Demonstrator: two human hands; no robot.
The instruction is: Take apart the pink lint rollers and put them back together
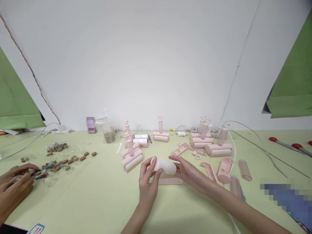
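Observation:
A white cylindrical roll (167,166) with a pale pink left end is held between my two hands, lying roughly level above the table. My left hand (149,172) pinches its left end, with fingers over the end and thumb below. At the right end, my right hand (183,169) curls its fingers around and behind the roll, and part of them is hidden. Below the roll, a pale pink long piece (170,180) lies on the table, partly covered by the roll and my hands.
Pink roller units (133,159) with upright handles stand left, behind and right. Loose pink shells (225,169) and clear pink tubes (244,170) lie right, near a white cable (233,146). Another person's hands (18,182) handle small pieces at left. Red-ended tools (296,146) lie far right.

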